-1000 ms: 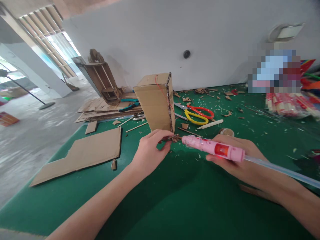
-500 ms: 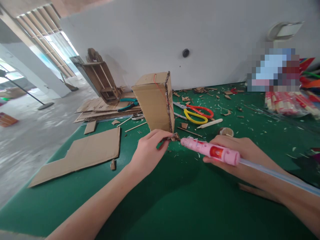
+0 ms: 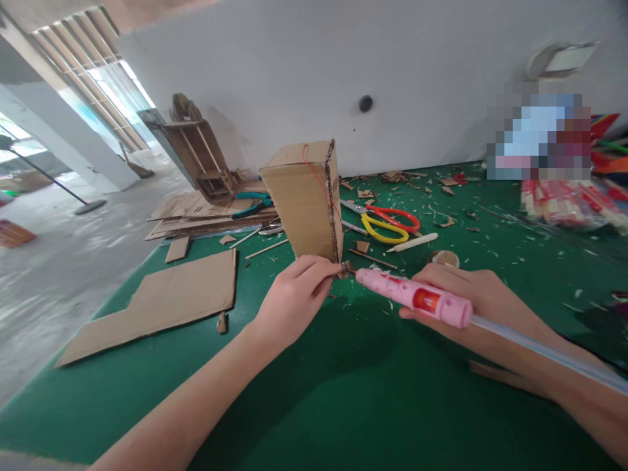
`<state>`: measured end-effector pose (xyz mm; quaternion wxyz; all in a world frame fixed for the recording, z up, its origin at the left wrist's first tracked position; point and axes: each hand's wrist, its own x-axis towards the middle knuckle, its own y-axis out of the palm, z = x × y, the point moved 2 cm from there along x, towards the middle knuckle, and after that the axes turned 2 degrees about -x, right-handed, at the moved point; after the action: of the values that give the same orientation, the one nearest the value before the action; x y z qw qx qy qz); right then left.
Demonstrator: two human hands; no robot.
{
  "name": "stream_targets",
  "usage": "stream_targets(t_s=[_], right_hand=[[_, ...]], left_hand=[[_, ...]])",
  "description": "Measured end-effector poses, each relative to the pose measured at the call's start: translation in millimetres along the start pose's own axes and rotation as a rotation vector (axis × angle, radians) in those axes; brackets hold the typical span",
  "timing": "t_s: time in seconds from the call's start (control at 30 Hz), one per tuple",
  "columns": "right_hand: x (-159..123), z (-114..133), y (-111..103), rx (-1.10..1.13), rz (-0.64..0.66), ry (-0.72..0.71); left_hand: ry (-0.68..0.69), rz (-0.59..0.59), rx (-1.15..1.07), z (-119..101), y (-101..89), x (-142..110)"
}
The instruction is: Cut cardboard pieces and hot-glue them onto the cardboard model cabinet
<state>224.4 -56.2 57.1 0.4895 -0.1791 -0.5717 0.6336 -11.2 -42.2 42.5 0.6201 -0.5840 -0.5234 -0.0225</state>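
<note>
My right hand point(image 3: 471, 297) is wrapped round a pink glue gun point(image 3: 415, 297) with a clear glue stick point(image 3: 544, 347) trailing from its back. The gun's tip points left at a small cardboard scrap point(image 3: 345, 267). That scrap is pinched in the fingertips of my left hand point(image 3: 294, 297), low over the green mat point(image 3: 343, 392). Just behind both hands stands an upright cardboard box point(image 3: 307, 199) with a red thread on its edge.
Red and yellow scissors point(image 3: 387, 224) lie behind the box, with a white stick point(image 3: 412, 243) beside them. A flat cardboard sheet point(image 3: 161, 304) lies at the left; stacked cardboard, pliers point(image 3: 252, 204) and a wooden model point(image 3: 199, 157) sit behind. Scraps litter the mat.
My left hand shifted slightly toward the box base with the scrap. The glue gun stays pointed at the scrap, nearly still.
</note>
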Motion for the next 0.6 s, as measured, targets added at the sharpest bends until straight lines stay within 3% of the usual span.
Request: stream_targets(t_s=[0.27,0.43,0.6], right_hand=[[-6,-10,2,0.121,-0.177,-0.073],[-5,-12,-5,0.183,-0.141,-0.108],[-5,-19,-5,0.163,-0.099,-0.069]], left_hand=[[0.255,0.029,0.233,0,-6.1,0],[0.543,0.013,0.421,-11,-11.9,5],[0.618,0.015,0.416,-14,-10.5,5]])
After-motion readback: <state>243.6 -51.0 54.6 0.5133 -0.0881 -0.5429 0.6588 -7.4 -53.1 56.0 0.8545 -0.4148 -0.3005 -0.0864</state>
